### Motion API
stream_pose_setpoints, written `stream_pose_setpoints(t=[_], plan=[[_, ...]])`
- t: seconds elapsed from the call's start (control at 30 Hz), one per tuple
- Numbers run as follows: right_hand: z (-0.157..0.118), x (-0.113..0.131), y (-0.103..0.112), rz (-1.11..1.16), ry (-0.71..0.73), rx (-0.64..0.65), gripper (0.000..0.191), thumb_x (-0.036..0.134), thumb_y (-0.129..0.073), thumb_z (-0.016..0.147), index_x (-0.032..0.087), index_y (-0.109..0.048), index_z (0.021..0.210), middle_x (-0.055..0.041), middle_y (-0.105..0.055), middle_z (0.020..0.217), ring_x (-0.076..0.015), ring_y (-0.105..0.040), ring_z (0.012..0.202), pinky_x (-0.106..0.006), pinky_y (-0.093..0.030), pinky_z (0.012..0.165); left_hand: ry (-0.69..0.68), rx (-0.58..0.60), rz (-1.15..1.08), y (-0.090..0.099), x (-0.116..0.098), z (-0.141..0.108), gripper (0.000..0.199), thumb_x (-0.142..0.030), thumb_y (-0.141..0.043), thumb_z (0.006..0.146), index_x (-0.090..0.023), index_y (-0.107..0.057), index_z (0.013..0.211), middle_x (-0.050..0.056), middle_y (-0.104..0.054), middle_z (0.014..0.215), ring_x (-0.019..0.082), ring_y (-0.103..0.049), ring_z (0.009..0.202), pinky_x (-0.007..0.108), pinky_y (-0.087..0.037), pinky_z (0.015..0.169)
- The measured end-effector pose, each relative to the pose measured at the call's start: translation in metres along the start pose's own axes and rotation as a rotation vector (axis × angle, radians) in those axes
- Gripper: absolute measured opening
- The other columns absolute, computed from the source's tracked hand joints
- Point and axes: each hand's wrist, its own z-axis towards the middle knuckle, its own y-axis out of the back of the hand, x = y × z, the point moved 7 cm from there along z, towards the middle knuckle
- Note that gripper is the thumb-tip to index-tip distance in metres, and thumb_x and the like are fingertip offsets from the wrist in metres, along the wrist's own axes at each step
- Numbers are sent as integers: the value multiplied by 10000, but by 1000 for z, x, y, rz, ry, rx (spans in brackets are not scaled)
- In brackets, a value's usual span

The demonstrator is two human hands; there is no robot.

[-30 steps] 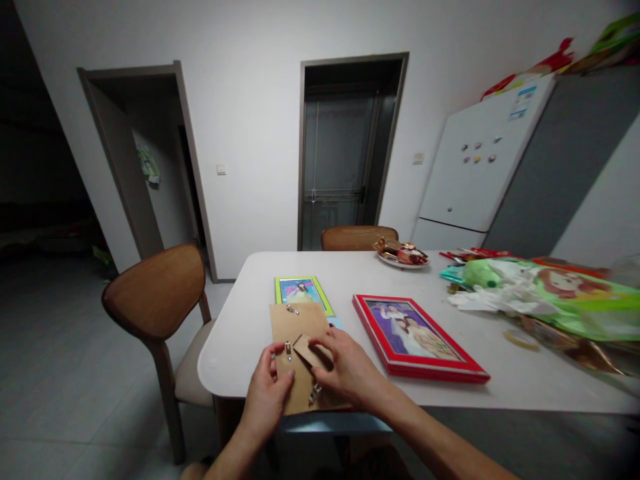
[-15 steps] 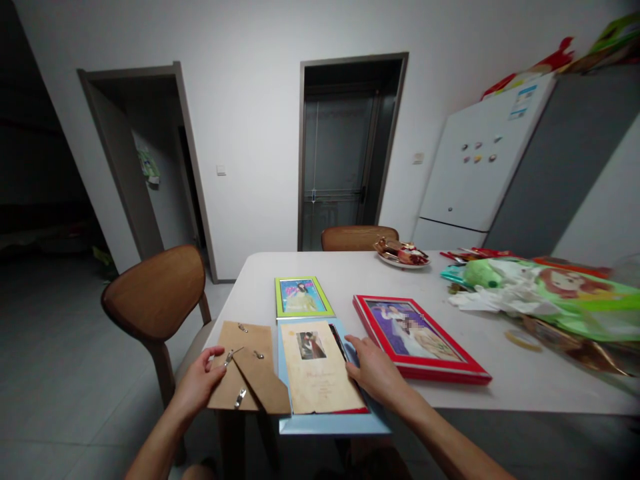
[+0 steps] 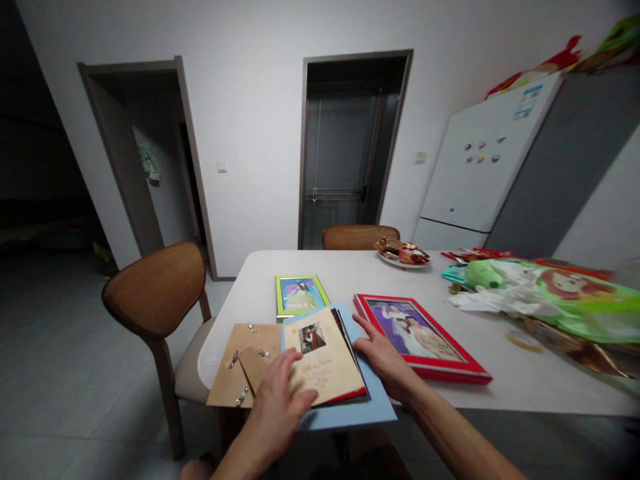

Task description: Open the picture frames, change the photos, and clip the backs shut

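Plainly, at lower centre, the cream sheet [image 3: 327, 363] ran away lengthwise, top tilted left, under the spread left hand [image 3: 275, 397]; the right hand [image 3: 387, 363] touched the blue frame [image 3: 377, 400], thumb and forefinger apart.

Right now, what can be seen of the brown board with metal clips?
The brown board looks thin, like matte fibreboard. Four small silvery clips show on its upturned face, around a strut-like flap. It lies flat at the table's near left corner, left of the pale blue frame. The left hand hides part; contact is unclear.
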Motion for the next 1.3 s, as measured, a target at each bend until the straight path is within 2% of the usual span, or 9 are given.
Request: stream_pose_setpoints(t=[0.13,0.3,0.43,0.53,0.63,0.73,0.97,1.1,1.3], plan=[[-15,29,-13,376,-29,77,732,180,-451,594,239,-209,1282,-6,-596,867,-93,-546,523,-233,-457,534,-109,59,29,-31,-38,1,586,-212,-580,626,-140,-395,1178,115,-368,1295,238,-326,1187,408,-290,989],[-11,30,-13,327,-7,136,803,211,-536,605,232,-146,1307,-18,-596,876,-103,-555,547,-226,-447,497,-305,-93,79,-19,-52,4,539,-68,-452,625,-166,-404,1153,79,-490,1174,205,-423,1103,388,-343,956],[6,1,-2,-19,14,109,700,186,-491,646,160,-232,1296,-36,-612,791,-122,-576,565,-238,-450,535,-101,-319,-26,22,-25,4,387,-136,-408,717,-166,-425,1103,81,-556,1019,181,-556,885,316,-479,756],[18,-17,6,-423,102,38,605,137,-449,640,81,-366,1237,-117,-609,960,-172,-596,779,-275,-446,719,91,-430,-64,47,9,-2,404,-212,-431,730,-171,-398,1130,80,-554,1047,195,-563,896,331,-457,778],[24,-29,4,-698,191,-13,539,131,-424,659,18,-430,1187,-177,-525,1135,-213,-504,1025,-288,-356,886,231,-401,-59,54,45,-10,418,-276,-463,700,-164,-430,1101,75,-584,1020,217,-573,892,348,-445,784],[24,-34,-2,-830,241,-11,491,133,-401,689,21,-459,1164,-172,-550,1102,-217,-498,1033,-288,-345,893,261,-346,21,52,65,-19,359,-329,-472,689,-162,-509,1005,79,-606,997,243,-562,925,362,-434,791],[20,-31,-10,-966,308,-24,434,136,-418,696,56,-521,1109,-156,-564,1058,-225,-503,985,-291,-341,885,257,-236,141,48,65,-26,327,-372,-451,726,-189,-531,985,69,-610,1001,243,-568,912,372,-427,785],[13,-21,-16,-965,370,-74,432,197,-441,712,84,-524,1121,-158,-490,1166,-253,-427,1068,-326,-309,913,261,-325,26,55,62,-24,430,-398,-478,707,-160,-476,1065,84,-587,1044,239,-547,957,355,-419,809],[-10,-9,-55,-821,427,182,349,217,-439,725,129,-579,1032,-108,-599,1001,-209,-505,939,-297,-349,841,289,-364,-242,46,73,-13,503,-390,-581,628,-136,-490,1052,78,-608,989,240,-572,897,335,-447,763]])
